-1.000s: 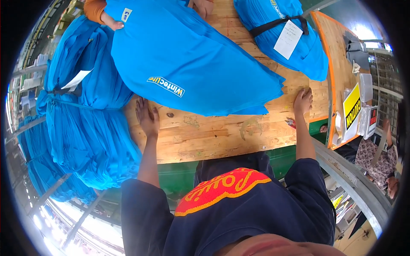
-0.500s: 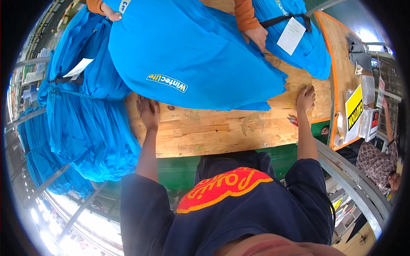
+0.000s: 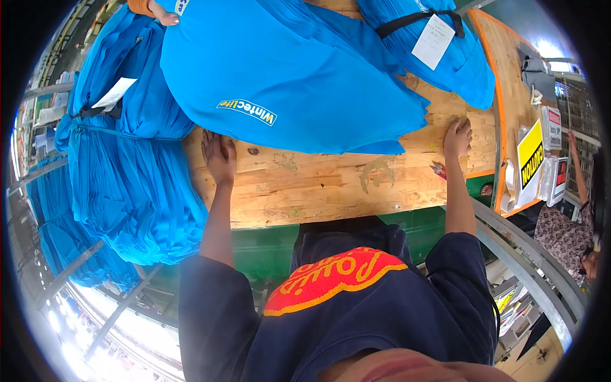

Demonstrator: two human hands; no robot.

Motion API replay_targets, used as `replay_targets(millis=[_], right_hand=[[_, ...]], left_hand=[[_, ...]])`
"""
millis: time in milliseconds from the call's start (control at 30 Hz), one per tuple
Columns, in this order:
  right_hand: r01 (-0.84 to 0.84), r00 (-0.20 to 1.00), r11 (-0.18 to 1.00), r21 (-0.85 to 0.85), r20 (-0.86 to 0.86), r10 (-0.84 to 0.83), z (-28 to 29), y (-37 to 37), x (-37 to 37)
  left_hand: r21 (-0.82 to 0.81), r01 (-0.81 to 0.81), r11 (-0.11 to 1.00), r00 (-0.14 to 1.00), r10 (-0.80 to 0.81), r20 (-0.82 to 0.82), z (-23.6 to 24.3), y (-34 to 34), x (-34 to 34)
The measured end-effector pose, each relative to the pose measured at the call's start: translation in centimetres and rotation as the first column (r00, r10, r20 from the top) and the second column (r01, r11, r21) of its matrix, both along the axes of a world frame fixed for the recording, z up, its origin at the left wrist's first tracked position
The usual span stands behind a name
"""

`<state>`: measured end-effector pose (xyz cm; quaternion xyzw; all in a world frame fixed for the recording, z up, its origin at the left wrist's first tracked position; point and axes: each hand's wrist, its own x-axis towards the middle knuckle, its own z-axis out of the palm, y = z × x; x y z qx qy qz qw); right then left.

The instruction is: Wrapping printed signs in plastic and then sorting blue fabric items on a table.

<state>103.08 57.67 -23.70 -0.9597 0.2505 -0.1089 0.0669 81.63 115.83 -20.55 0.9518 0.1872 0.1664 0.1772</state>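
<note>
With both palms flat and holding nothing on the plywood table, I should keep my left hand and right hand wide and smooth the blue fabric evenly, its near edge lying between them, seemingly just touching my fingertips.

Bright blue fabric piece lying spread flat on the wooden counter, spanning twelve o'clock, small logo showing.
</note>
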Motion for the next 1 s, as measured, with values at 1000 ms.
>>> replay_targets(millis=[1000], right_hand=[[0.002,1.0,0.999,0.043,0.014,-0.003,0.12,0.2,-0.19]], left_hand=[[0.011,0.0,1.0,1.0,0.0,0.004,-0.37,0.16,-0.23]])
